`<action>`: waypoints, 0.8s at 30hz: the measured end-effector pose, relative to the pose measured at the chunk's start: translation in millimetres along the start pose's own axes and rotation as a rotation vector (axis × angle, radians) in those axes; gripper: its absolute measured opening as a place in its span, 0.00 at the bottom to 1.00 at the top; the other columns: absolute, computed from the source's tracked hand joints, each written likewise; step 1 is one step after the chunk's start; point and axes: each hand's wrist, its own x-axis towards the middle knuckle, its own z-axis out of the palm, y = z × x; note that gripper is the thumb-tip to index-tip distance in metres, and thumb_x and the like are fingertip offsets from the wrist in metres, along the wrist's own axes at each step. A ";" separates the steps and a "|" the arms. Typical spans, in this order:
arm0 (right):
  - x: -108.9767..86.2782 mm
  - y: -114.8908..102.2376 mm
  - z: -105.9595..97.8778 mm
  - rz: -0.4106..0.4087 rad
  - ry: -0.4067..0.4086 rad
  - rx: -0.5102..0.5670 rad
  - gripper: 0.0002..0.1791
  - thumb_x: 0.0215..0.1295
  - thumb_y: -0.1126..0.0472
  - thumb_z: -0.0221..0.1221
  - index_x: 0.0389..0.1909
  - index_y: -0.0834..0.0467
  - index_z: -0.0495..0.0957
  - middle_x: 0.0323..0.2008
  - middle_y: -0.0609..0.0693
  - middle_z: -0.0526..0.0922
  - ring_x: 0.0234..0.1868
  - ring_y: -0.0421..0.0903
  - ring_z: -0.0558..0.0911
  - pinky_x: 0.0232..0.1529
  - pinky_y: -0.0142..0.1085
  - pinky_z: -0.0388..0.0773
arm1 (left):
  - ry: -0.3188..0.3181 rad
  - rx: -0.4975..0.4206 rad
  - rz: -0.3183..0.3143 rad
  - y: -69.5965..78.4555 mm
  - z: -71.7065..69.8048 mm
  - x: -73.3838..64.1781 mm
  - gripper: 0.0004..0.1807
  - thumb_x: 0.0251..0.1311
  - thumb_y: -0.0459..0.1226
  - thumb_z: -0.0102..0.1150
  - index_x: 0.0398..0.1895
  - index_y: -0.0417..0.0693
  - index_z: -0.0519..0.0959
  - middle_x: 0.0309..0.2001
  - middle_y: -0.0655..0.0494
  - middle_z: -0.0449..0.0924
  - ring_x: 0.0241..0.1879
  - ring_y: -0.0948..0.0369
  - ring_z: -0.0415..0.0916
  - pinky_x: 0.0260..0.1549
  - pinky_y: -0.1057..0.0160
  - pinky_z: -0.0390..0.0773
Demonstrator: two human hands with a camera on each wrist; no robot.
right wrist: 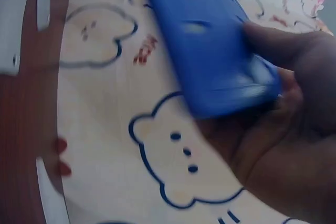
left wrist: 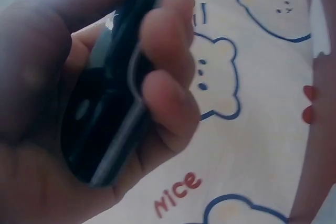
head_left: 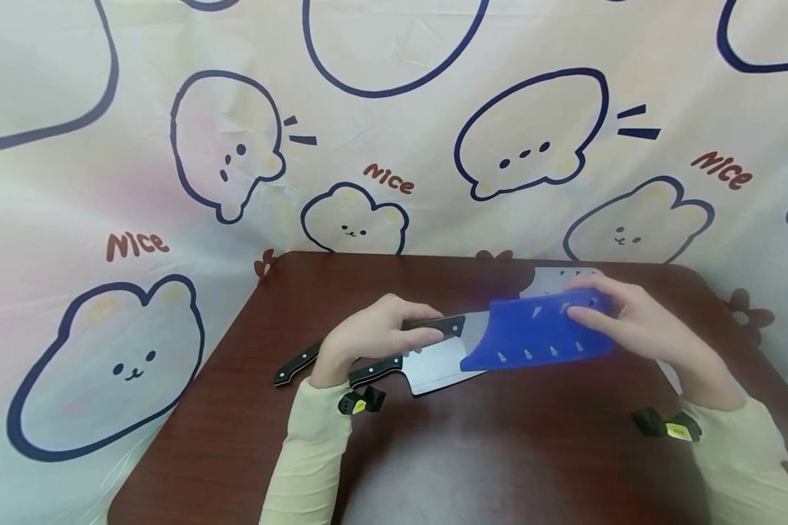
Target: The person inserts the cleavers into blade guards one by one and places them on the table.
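Across the back hangs a pale cloth (head_left: 394,138), printed with outlined animals and the word Nice, and before it stands a dark brown table (head_left: 446,452). Over the table, two hands in pale sleeves (head_left: 311,452) hold a blue cover (head_left: 532,339) and a broad knife (head_left: 476,328) in line, most of the blade within the cover and only a strip of steel showing next to the black grip. The left hand (head_left: 381,332) has its fingers curled round that grip; the right hand (head_left: 650,324) pinches the cover's far end, thumb on one face and fingers on the other. Holding the two ends this way presumably keeps both palms off the edge and lets each steady its own piece. Below them a second knife (head_left: 436,370) lies flat, its handle pointing left, within easy reach. Behind the right hand rests a grey slotted piece (head_left: 551,281), partly covered by the blue one.

Past the left hand sticks out a black handle (head_left: 298,362); it seems to belong to another knife, though the hand hides what it joins. Beside the right wrist only a pale sliver (head_left: 670,375) shows. The sheathed edge cannot be seen at all, the right wrist view blurs the cover, and the left wrist view cuts off the grip at the top.
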 end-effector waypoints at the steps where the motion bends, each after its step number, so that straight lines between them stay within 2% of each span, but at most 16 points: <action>1: 0.2 3.8 -1.0 -0.007 -0.020 -0.031 0.24 0.68 0.48 0.60 0.62 0.47 0.70 0.57 0.57 0.77 0.50 0.58 0.82 0.40 0.53 0.84 | -0.024 0.012 0.008 -0.4 3.0 3.1 0.16 0.68 0.45 0.57 0.57 0.56 0.79 0.39 0.60 0.84 0.30 0.61 0.81 0.32 0.64 0.82; 4: 0.5 13.5 -4.0 -0.034 -0.064 -0.119 0.21 0.67 0.48 0.60 0.59 0.48 0.74 0.51 0.53 0.82 0.47 0.51 0.83 0.41 0.49 0.84 | -0.103 0.009 0.024 -0.5 11.5 11.6 0.18 0.69 0.42 0.56 0.61 0.51 0.76 0.44 0.58 0.82 0.31 0.61 0.82 0.32 0.63 0.83; 7: 3.1 22.5 -6.1 -0.072 -0.080 -0.162 0.18 0.66 0.48 0.61 0.55 0.48 0.76 0.48 0.50 0.83 0.45 0.48 0.83 0.40 0.46 0.84 | -0.163 0.023 0.020 0.4 18.7 18.9 0.16 0.70 0.41 0.54 0.58 0.48 0.77 0.39 0.56 0.83 0.30 0.60 0.82 0.32 0.66 0.82; 12: 10.3 38.2 -5.5 -0.060 -0.080 -0.169 0.20 0.65 0.46 0.62 0.54 0.50 0.76 0.49 0.53 0.83 0.47 0.51 0.82 0.43 0.51 0.83 | -0.199 0.040 -0.012 -5.8 32.0 31.8 0.13 0.71 0.44 0.52 0.51 0.49 0.79 0.28 0.56 0.85 0.28 0.58 0.83 0.31 0.69 0.76; 15: 15.8 48.7 -1.2 -0.005 -0.089 -0.175 0.24 0.64 0.42 0.62 0.56 0.51 0.76 0.52 0.55 0.82 0.49 0.54 0.82 0.45 0.53 0.82 | -0.210 0.041 -0.020 -15.4 40.9 39.2 0.13 0.71 0.44 0.53 0.52 0.51 0.80 0.26 0.59 0.85 0.28 0.62 0.83 0.33 0.70 0.75; 19: 22.9 64.0 5.9 0.016 -0.137 -0.181 0.26 0.64 0.41 0.61 0.56 0.53 0.76 0.53 0.57 0.81 0.52 0.56 0.80 0.47 0.54 0.82 | -0.246 0.001 -0.051 -26.2 52.4 47.1 0.14 0.71 0.43 0.53 0.53 0.49 0.80 0.26 0.59 0.86 0.28 0.67 0.84 0.37 0.71 0.76; 24: 29.1 82.3 12.6 0.032 -0.224 -0.174 0.25 0.63 0.43 0.62 0.55 0.54 0.77 0.51 0.56 0.81 0.52 0.55 0.79 0.47 0.52 0.81 | -0.317 -0.131 -0.140 -30.4 68.1 54.8 0.13 0.70 0.42 0.55 0.49 0.44 0.80 0.29 0.54 0.86 0.28 0.61 0.86 0.35 0.69 0.79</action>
